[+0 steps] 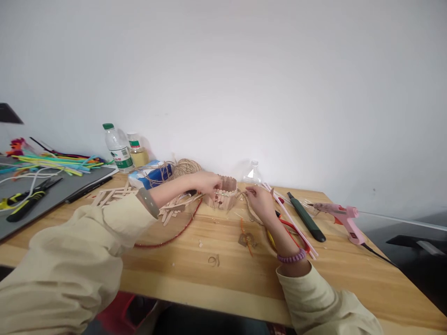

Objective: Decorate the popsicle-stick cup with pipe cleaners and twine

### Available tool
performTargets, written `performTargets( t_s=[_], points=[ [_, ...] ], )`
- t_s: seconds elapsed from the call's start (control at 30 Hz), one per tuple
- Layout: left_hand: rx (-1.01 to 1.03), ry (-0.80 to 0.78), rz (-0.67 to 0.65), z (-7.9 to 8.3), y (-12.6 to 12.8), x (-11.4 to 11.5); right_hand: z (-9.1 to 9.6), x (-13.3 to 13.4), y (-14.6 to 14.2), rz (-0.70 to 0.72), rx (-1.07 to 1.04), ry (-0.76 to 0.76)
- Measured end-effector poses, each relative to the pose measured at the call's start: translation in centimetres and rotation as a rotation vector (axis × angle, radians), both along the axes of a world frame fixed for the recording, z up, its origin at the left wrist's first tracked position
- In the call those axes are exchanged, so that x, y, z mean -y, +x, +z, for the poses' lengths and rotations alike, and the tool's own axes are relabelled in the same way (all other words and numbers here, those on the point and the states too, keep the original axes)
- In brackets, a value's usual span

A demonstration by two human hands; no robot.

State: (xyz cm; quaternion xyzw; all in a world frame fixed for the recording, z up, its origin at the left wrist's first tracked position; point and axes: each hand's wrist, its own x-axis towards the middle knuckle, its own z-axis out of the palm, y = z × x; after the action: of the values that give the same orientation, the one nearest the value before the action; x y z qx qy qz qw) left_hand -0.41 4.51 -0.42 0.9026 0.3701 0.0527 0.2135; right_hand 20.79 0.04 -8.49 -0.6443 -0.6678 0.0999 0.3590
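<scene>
A small cup of upright wooden craft sticks point(228, 183) stands on the table in front of me. A pale braided cord point(228, 193) runs across its near side. My left hand point(210, 183) is closed at the cup's left side, fingers gripping its wall and pressing by the cord. Right of the cup, my right hand point(260, 201) pinches a strand of twine point(241, 191) that leads toward the cup. Twine also hangs below that hand. The left fingertips are partly hidden.
Loose craft sticks point(171, 211), a twine ball point(186, 167) and a water bottle point(118, 149) are on the left. To the right lie a green cutter-like tool point(306, 217) and a pink glue gun point(344, 218). Pliers point(30, 202) lie on a grey mat far left.
</scene>
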Motion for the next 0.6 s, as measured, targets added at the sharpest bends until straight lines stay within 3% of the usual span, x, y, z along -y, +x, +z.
performTargets(
  t_s=[0.13,0.33,0.6],
  points=[
    [0.11,0.009,0.062,0.0,-1.6,0.0,0.4,0.4,-0.4,-0.044,0.036,0.132],
    [0.346,-0.168,0.091,0.5,-3.4,0.3,1.6,1.7,-1.2,-0.111,0.008,0.293],
    [0.704,-0.3,0.235,-0.3,-4.6,3.4,3.0,3.1,-1.9,-0.055,-0.129,0.316]
  ],
)
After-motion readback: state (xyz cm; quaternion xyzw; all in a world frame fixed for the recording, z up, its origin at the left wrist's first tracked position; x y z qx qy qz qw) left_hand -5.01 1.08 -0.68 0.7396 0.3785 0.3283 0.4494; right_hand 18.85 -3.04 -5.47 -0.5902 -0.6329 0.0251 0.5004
